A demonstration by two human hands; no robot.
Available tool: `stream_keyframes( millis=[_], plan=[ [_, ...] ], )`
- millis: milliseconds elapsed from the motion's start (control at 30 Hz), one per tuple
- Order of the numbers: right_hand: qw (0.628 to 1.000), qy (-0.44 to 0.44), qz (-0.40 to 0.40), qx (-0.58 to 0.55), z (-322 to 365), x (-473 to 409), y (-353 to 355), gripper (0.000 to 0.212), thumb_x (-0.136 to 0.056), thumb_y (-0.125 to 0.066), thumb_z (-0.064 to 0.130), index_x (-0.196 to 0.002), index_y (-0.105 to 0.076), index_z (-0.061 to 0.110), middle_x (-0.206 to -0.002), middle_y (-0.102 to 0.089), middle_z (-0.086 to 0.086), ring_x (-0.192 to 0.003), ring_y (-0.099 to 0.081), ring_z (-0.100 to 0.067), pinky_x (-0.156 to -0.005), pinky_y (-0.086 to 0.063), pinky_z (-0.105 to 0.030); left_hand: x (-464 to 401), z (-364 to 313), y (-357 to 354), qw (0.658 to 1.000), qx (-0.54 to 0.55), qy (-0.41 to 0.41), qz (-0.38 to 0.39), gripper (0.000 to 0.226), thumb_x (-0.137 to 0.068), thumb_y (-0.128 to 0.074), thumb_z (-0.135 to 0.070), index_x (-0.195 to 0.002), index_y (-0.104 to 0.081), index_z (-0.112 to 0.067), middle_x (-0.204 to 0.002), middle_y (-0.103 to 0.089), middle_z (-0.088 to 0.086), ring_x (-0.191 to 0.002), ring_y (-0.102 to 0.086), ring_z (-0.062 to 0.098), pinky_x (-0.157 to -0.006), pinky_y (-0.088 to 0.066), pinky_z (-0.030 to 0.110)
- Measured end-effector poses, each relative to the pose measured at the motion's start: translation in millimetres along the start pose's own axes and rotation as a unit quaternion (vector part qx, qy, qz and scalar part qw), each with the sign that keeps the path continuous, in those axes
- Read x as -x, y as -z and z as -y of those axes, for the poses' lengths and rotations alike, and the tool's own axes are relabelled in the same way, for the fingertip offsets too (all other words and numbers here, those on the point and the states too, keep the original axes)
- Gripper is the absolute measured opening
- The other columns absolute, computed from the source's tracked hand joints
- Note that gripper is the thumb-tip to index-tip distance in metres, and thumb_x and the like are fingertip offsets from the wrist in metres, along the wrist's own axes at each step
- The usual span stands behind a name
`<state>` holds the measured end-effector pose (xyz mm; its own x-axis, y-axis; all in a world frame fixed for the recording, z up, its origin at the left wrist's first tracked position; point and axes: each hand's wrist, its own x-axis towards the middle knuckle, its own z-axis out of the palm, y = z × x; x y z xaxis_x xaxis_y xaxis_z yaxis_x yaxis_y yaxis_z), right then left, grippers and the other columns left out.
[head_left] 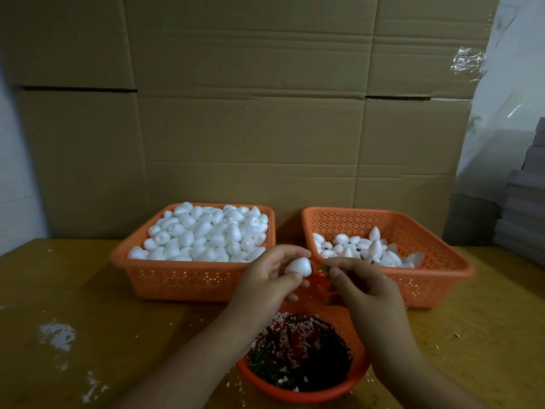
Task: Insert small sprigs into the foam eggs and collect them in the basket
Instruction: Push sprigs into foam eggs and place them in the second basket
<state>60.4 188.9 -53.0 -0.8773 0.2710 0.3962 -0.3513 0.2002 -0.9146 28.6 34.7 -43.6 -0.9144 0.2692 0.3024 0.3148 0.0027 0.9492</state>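
My left hand (267, 276) grips a white foam egg (298, 267) between thumb and fingers, above the table's middle. Just right of the egg, my right hand (358, 281) pinches a small green sprig (323, 269) whose tip points at the egg. An orange basket (188, 280) at back left is heaped with plain foam eggs (206, 234). A second orange basket (436, 261) at back right holds a shallower layer of eggs (362, 249), some with dark sprigs showing. Under my forearms, a round orange bowl (306, 394) holds dark green sprigs (298, 352) dusted with foam crumbs.
The wooden table (88, 320) carries white foam crumbs and smears at the left. A wall of cardboard boxes (250, 113) stands right behind the baskets. Grey stacked boxes (522, 214) and a plastic sheet (507, 84) stand at the right.
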Motion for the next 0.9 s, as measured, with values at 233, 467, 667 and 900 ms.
stream_keyframes(
  millis=[233, 467, 667, 900],
  plan=[
    [0.998, 0.019, 0.027, 0.044, -0.8, 1.7, -1.9, 0.023, -0.090, -0.063, 0.010, -0.085, -0.074, 0.030, -0.080, -0.072, 0.004, -0.074, -0.066, -0.011, -0.076, -0.057, -0.043, 3.0, -2.1, 1.0, 0.999, -0.031, 0.009, 0.027, 0.036, -0.092, -0.052, 0.002, -0.106, -0.072, -0.025, -0.104, -0.073, -0.004, -0.089, -0.071, 0.011, -0.073, -0.053, 0.022],
    [0.998, 0.031, 0.039, 0.035, -2.5, 3.1, -1.9, 0.022, -0.088, -0.066, 0.007, -0.093, -0.069, 0.028, -0.079, -0.071, 0.001, -0.075, -0.067, -0.011, -0.076, -0.055, -0.037, 3.3, -2.6, -0.4, 0.999, -0.040, 0.001, 0.022, 0.038, -0.092, -0.053, 0.003, -0.108, -0.069, -0.027, -0.105, -0.073, -0.004, -0.085, -0.070, 0.010, -0.071, -0.052, 0.020],
    [0.996, 0.029, 0.069, 0.040, -2.5, 3.2, -3.2, 0.025, -0.085, -0.070, 0.009, -0.099, -0.059, 0.027, -0.079, -0.074, 0.004, -0.077, -0.070, -0.006, -0.077, -0.052, -0.030, 2.4, -1.5, -3.7, 0.997, -0.068, -0.025, 0.002, 0.023, -0.081, -0.058, -0.014, -0.092, -0.067, -0.032, -0.098, -0.073, -0.004, -0.080, -0.069, 0.007, -0.067, -0.051, 0.019],
    [0.992, 0.058, 0.076, 0.088, -6.3, 4.9, -1.5, 0.021, -0.083, -0.074, 0.012, -0.087, -0.059, 0.026, -0.074, -0.073, 0.007, -0.071, -0.068, -0.002, -0.065, -0.050, -0.018, 2.7, 5.7, -3.8, 0.982, -0.181, -0.059, -0.001, 0.021, -0.075, -0.055, -0.029, -0.092, -0.064, -0.038, -0.092, -0.069, -0.016, -0.089, -0.066, 0.005, -0.081, -0.056, 0.039]
  ],
)
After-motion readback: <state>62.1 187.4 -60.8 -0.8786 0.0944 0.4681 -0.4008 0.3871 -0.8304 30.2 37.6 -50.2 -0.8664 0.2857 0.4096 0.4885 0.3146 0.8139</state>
